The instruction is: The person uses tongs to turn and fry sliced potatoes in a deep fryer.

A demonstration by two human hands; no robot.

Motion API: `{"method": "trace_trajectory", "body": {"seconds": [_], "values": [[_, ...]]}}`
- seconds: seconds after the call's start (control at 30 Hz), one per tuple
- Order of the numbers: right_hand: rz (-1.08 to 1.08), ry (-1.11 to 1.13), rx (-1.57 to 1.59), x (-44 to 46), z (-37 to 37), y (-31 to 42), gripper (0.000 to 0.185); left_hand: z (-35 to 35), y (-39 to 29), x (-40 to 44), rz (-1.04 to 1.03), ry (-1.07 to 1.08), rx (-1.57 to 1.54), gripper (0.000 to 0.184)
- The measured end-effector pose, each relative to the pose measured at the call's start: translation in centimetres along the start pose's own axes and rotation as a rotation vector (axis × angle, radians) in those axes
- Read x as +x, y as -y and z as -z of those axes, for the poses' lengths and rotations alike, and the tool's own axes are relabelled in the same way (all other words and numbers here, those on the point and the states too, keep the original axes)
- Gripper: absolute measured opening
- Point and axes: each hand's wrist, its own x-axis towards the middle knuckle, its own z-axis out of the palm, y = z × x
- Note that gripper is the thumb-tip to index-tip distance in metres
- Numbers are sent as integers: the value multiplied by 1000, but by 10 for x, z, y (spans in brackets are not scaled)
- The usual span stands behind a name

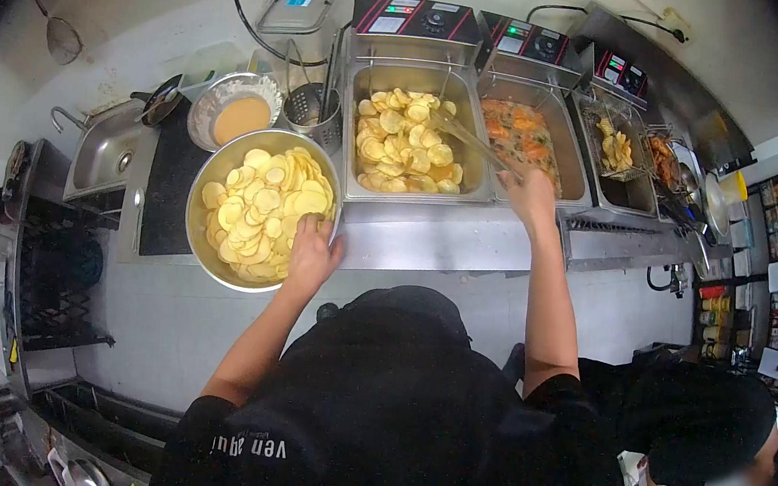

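Note:
My left hand [313,255] is at the near right rim of a large metal bowl [194,219] heaped with pale potato slices [263,203]. Its fingers curl inside against the slices, and the thumb lies at the outer side of the rim. My right hand [529,194] grips long tongs [474,142] that slant left over a deep fryer [348,162]. Their far end is among the potato slices [405,148] in this fryer. The exact shape of the tongs' tips is hidden by the slices.
A second fryer [572,173] holds orange pieces in oil; a third has a basket [619,150] of fried food. A batter bowl [204,128] and perforated metal container [313,112] stand behind the potato bowl. A sink [107,165] is left; another person [688,416] is at right.

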Motion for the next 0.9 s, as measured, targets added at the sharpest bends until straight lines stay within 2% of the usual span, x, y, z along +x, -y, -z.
{"method": "trace_trajectory", "body": {"seconds": [0.07, 0.1, 0.17, 0.37, 0.47, 0.6, 0.7, 0.8, 0.83, 0.87, 0.9], "values": [[7, -79, 169, -3, 8, -21, 35, 1, -1, 1, 19, 8, -25, 30], [-3, -83, 166, -2, 16, -36, 35, 0, -1, 2, 10, 13, -30, 30], [5, -246, 188, 2, 41, -74, 37, -1, -1, 2, -1, -2, -11, 29], [-280, -474, -80, 11, 138, -158, 35, -3, 0, 3, -16, -1, 2, 32], [-375, -482, -211, 30, 156, -201, 38, 0, -2, 1, 23, 46, 42, 31], [-438, -439, -299, 37, 159, -214, 43, 0, -2, 2, 17, 23, 7, 32], [-289, -472, -185, 22, 152, -166, 40, 1, -3, 2, 19, 6, 22, 32], [-93, -259, -109, -9, 144, -77, 37, 1, -3, 0, 36, 6, 39, 32], [111, -214, -91, -16, 134, -66, 35, 0, -3, 0, 40, 3, 39, 32], [172, -103, -170, -26, 133, -33, 33, -1, -2, 1, 33, -4, 33, 32], [305, -99, -249, -29, 120, -24, 28, -1, -2, 1, 38, -6, 33, 32]]}}
